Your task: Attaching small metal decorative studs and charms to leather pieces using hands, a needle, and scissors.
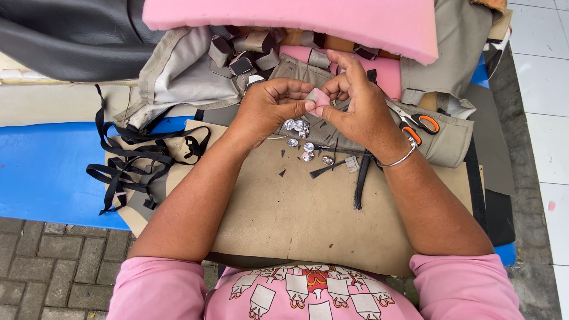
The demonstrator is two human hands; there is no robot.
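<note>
Head view, looking down: at upper centre of the frame, the left hand (pixel 269 105) and the right hand (pixel 354 106) meet, fingers of both pinched together on 1 small pink-and-grey fabric piece (pixel 317 98), held just above a cluster of shiny metal buttons (pixel 301 133) lying on a tan leather sheet (pixel 296 207) that covers the tabletop. The piece is tiny and gripped only by fingertips, so it could likely slip and drop among the buttons or loose scraps. Orange-handled scissors (pixel 418 125) lie just right of the right wrist; a sideways sweep could knock them. Black straps (pixel 133 163) tangle at left, well apart from the hands. A pink foam slab (pixel 296 18) crowds the top edge, above heaped grey fabric. Open room lies below the hands, on the bare tan sheet between the forearms.
</note>
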